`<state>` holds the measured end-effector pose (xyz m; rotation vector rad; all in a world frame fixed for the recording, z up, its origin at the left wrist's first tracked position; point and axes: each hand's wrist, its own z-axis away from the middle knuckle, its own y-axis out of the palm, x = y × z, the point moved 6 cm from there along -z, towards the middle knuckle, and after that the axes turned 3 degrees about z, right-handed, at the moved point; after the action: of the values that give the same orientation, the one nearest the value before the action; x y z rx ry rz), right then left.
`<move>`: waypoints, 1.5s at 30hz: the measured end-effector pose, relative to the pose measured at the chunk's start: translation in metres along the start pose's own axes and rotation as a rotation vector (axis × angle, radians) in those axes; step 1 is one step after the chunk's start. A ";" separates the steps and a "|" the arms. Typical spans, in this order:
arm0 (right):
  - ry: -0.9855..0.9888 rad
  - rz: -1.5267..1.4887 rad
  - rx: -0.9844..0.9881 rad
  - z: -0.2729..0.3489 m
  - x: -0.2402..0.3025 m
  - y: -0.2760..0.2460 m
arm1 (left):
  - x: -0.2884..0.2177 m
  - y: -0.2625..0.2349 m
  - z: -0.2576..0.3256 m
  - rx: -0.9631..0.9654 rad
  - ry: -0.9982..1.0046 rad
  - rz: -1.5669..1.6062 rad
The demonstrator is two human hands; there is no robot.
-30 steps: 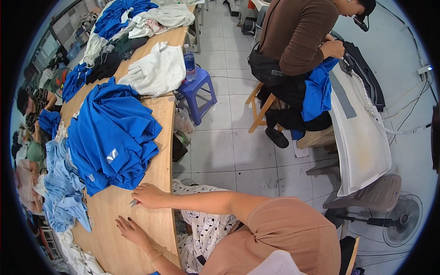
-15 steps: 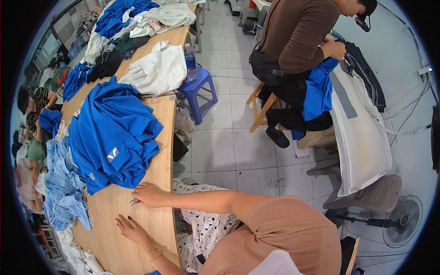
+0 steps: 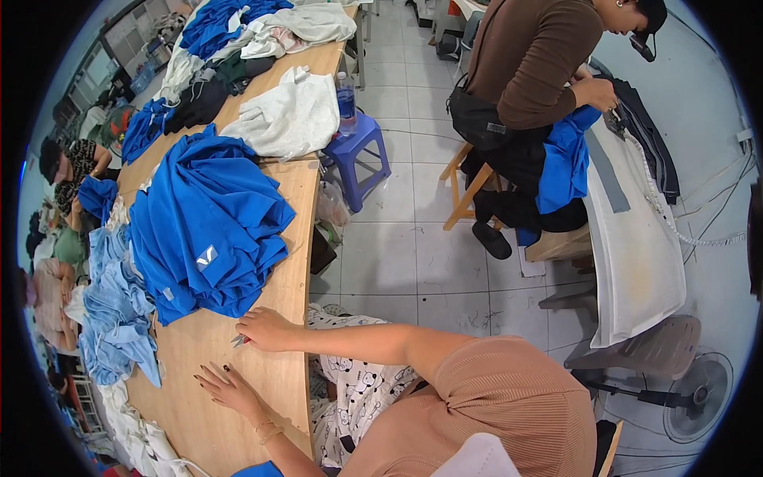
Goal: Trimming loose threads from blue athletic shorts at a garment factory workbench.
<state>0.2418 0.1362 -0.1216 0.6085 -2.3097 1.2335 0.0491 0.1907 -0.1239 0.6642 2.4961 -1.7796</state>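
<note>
My right hand (image 3: pixel 270 328), the upper one in the picture, is closed around a small pair of thread snips (image 3: pixel 239 340) with a bit of red at the handle. The blades point left over the wooden table (image 3: pixel 187 354). Just beyond that hand lies a big heap of blue garments (image 3: pixel 211 211), with a small pale patch on its near side. My left hand (image 3: pixel 232 391) rests palm down on the bare wood, fingers spread, a bracelet at its wrist. It holds nothing.
Light blue garments (image 3: pixel 119 306) hang along the table's far edge; white cloth (image 3: pixel 290 115) lies farther up. A blue stool (image 3: pixel 358 155) with a bottle (image 3: pixel 346 103) stands beside the table. A co-worker (image 3: pixel 528 60) handles blue cloth at another table; a fan (image 3: pixel 698 396) stands lower right.
The whole view has shifted slightly, so most things sit a little farther right. My left hand's fingers are spread a bit wider. My right hand keeps its hold on the snips.
</note>
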 end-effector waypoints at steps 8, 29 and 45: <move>0.025 -0.016 0.037 0.000 -0.002 0.001 | 0.002 -0.005 -0.001 -0.070 -0.145 -0.127; 0.031 0.183 0.024 -0.003 0.009 -0.008 | 0.010 -0.015 0.007 -0.119 -0.274 -0.096; -0.049 0.184 -0.061 -0.003 0.012 -0.012 | 0.012 -0.010 0.006 -0.100 -0.251 -0.041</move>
<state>0.2396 0.1305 -0.1056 0.4166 -2.4803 1.2361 0.0336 0.1864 -0.1199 0.3619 2.4241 -1.6220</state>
